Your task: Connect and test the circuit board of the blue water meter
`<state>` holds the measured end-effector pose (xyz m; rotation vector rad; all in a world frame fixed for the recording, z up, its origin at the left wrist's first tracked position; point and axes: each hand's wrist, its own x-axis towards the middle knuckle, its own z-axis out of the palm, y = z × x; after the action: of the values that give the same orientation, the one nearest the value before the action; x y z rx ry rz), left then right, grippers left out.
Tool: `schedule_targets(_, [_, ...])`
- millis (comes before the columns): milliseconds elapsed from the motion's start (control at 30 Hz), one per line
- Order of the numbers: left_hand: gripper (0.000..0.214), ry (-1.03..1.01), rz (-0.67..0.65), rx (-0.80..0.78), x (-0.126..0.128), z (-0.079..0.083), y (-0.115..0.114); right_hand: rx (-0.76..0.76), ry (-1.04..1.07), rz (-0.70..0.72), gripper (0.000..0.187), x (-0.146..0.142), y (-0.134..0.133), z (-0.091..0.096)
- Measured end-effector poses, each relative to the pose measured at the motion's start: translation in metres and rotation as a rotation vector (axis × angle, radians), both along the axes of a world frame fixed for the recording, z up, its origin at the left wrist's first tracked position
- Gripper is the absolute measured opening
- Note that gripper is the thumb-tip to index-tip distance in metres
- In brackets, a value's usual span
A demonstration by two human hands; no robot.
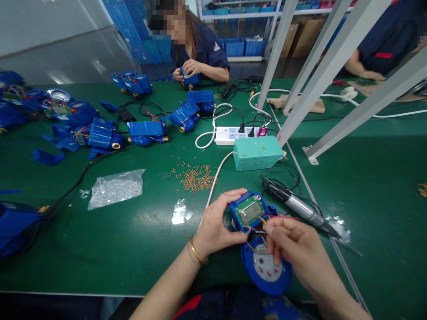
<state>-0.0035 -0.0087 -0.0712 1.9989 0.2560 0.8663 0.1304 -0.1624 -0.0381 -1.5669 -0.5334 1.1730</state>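
Observation:
My left hand grips the edge of a blue housing that carries a green circuit board with a grey display. Thin yellow and red wires come out at the board's right side, and my right hand pinches them between thumb and fingers. Just below the board sits the round blue water meter with a grey dial face. My right fingers partly cover the dial. Where the wires end inside the housing is hidden.
An electric screwdriver lies to the right, beside a teal power box and a white power strip. Loose brass screws and a bag of small clear parts lie left. Several blue meters stand beyond; a co-worker sits opposite.

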Motion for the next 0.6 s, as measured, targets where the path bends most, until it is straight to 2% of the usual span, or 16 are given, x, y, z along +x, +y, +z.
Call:
schedule_targets(267, [0.075, -0.068, -0.035, -0.1, 0.001, -0.012, -0.002, 0.033, -0.015, 0.009, 0.045, -0.003, 0.001, 0.006])
schedule_targets(467, [0.072, -0.091, -0.03, -0.164, 0.003, -0.012, -0.005, 0.005, -0.035, -0.048, 0.045, -0.01, 0.004, 0.018])
schedule_targets(600, [0.068, -0.12, -0.024, -0.289, 0.004, -0.012, -0.011, 0.012, -0.07, -0.002, 0.046, -0.007, 0.004, 0.016])
